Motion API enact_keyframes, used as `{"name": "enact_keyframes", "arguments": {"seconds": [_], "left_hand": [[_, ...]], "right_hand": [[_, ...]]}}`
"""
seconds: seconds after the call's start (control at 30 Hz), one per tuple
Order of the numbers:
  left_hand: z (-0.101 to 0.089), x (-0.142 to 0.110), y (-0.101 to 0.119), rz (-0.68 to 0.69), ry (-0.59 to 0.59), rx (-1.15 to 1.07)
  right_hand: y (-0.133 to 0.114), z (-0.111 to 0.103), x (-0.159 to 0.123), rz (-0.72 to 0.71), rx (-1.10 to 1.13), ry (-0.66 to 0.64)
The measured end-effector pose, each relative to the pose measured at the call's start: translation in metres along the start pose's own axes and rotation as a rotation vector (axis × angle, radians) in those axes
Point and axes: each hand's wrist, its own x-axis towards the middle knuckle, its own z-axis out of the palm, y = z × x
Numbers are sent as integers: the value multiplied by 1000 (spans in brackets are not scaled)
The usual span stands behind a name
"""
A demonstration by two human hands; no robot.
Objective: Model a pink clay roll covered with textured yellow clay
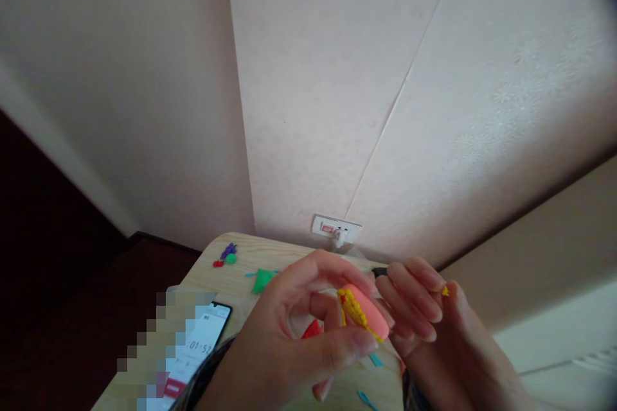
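My left hand (313,334) holds a small pink piece of modelling clay (370,308) between thumb and fingers. Bumpy yellow clay (354,307) covers its near side, with a trace of red at one end. Beside it, my right hand (424,321) pinches a tiny yellow clay bit (446,291) between thumb and fingertip. Partly hidden behind the left fingers is a red lump (313,329). Below the hands lie a teal tool (376,361) and another teal tool with a looped end (366,400).
On the wooden table (255,247) lie a green clay lump (263,280), a purple grape-like cluster (228,250), a green ball (231,259) and small red pieces (218,264). A phone (197,340) showing a timer is at left. Behind, the wall has a socket (336,229) with a plug.
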Motion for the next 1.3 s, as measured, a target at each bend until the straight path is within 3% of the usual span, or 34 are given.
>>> {"name": "enact_keyframes", "arguments": {"seconds": [0.2, 0.43, 1.0, 1.3], "left_hand": [[8, -3, 8, -11, 136, 15], [9, -4, 11, -2, 206, 18], [7, -6, 11, -22, 218, 78], [8, -5, 10, 9, 206, 5]], "right_hand": [[0, 3, 3, -25, 52, -4], [0, 0, 2, -3, 28, 10], [-1, 0, -1, -106, -98, 93], [0, -1, -1, -132, -3, 72]]}}
